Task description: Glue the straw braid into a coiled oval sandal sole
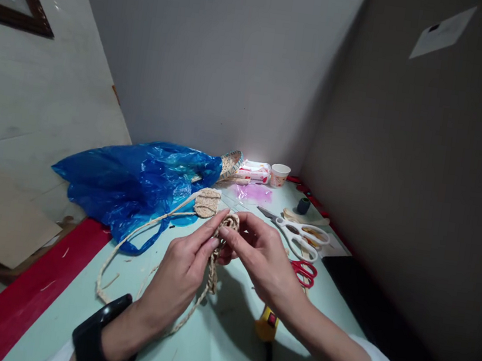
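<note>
Between both hands, above the table, is a braided straw cord whose upper end is curled into a small coil. My left hand pinches the coil from the left side, a black band on its wrist. On the right, my right hand grips the same coil with thumb and fingers; some fingertips are hidden behind it. The cord's loose length hangs below and runs down toward the left wrist. Just behind the hands lies a flat woven straw piece with a long strand trailing left.
A blue plastic bag lies at back left, with a woven item poking out. White-handled scissors, red-handled scissors, a dark thread spool and a paper cup stand right. A yellow corded tool lies near my right forearm.
</note>
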Motion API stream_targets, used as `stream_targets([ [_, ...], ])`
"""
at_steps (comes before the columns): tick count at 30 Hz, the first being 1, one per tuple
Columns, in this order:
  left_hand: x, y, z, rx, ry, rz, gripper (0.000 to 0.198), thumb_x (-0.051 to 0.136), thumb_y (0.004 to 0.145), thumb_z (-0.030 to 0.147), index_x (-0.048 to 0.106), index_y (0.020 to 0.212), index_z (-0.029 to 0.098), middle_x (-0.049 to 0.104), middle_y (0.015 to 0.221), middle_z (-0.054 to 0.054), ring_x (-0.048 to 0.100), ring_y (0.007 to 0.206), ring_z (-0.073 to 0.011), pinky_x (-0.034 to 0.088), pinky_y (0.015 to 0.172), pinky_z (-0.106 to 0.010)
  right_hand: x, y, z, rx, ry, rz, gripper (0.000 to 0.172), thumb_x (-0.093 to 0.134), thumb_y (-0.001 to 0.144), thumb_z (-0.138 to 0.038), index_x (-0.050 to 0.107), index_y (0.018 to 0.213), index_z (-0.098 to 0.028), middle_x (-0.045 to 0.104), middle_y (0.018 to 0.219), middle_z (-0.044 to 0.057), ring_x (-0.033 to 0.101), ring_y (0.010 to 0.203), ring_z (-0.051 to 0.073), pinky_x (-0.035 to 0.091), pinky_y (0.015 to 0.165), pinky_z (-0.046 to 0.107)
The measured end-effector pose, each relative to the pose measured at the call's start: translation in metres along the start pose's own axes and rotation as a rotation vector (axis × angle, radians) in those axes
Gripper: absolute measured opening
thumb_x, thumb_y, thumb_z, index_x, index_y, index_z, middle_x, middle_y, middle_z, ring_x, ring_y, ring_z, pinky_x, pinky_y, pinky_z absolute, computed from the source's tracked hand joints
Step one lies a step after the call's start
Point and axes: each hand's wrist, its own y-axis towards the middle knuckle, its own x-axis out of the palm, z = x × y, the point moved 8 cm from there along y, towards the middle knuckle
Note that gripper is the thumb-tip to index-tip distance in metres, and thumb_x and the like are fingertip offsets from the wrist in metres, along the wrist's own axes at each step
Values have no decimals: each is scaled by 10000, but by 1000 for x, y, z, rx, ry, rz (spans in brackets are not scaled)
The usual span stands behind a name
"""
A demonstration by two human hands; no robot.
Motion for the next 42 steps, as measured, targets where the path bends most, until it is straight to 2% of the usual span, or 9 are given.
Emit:
stream_targets([
  [5, 7, -3, -4, -63, -49, -58, 557, 441, 972, 265, 356, 1520, 218, 711, 895, -9, 633, 751, -169, 502, 757, -269, -2, 1, -2, 23, -66, -40, 166, 604, 906, -343, 594, 1028, -230, 624, 656, -20, 633, 529, 178, 532, 527, 313],
  [10, 15, -8, -11, -175, -256, -114, 622, 477, 967, 286, 253, 1547, 262, 644, 764, 36, 616, 737, -161, 488, 777, -289, -3, 4, -6, 42, -91, -116, 91, 576, 916, -308, 607, 894, -225, 616, 632, -25, 631, 498, 165, 526, 509, 292],
  [14, 24, -12, -16, -291, -452, -168, 546, 540, 948, 348, 392, 1458, 222, 678, 799, 7, 658, 709, -168, 516, 711, -300, -13, 7, -12, 44, -160, -87, 75, 583, 896, -275, 600, 862, -211, 616, 613, -25, 640, 509, 163, 522, 514, 274],
  [19, 34, -15, -15, -377, -566, -251, 286, 560, 938, 364, 621, 1114, 147, 701, 888, -41, 702, 661, -174, 557, 633, -293, -17, 3, -12, 83, -183, -78, 76, 585, 886, -241, 604, 827, -197, 623, 587, -25, 638, 504, 152, 529, 536, 267],
  [23, 36, -17, -18, -434, -632, -230, 239, 553, 938, 388, 640, 967, 167, 676, 826, -10, 697, 607, -163, 548, 541, -256, -17, -2, -7, 109, -29, -77, 79, 604, 891, -253, 595, 836, -196, 605, 650, -38, 618, 504, 114, 532, 524, 237],
  [27, 37, -21, -21, -480, -694, -217, 326, 497, 958, 439, 655, 1019, 160, 724, 883, -58, 716, 708, -173, 560, 650, -259, -24, -2, -3, 128, 68, -43, 108, 641, 885, -281, 597, 859, -185, 585, 658, -44, 608, 522, 90, 538, 530, 201],
  [30, 39, -26, -24, -536, -646, -229, 278, 620, 895, 396, 646, 1028, 153, 728, 814, -53, 689, 667, -152, 546, 629, -239, -33, -2, -3, 125, 87, 3, 142, 669, 871, -308, 608, 870, -180, 586, 684, -46, 622, 522, 77, 541, 535, 179],
  [34, 38, -27, -25, -503, -514, -206, 201, 707, 817, 312, 657, 933, 156, 694, 731, -17, 622, 554, -111, 521, 545, -210, -39, -4, -3, 137, 94, 55, 155, 690, 856, -313, 616, 858, -177, 584, 699, -50, 630, 505, 64, 531, 512, 154],
  [42, 32, -30, -25, -437, -415, -168, 131, 635, 872, 342, 643, 864, 211, 665, 716, 16, 621, 562, -116, 520, 540, -201, -37, -6, -5, 116, 59, 38, 102, 656, 889, -272, 623, 860, -180, 598, 694, -47, 625, 515, 60, 522, 517, 143],
])
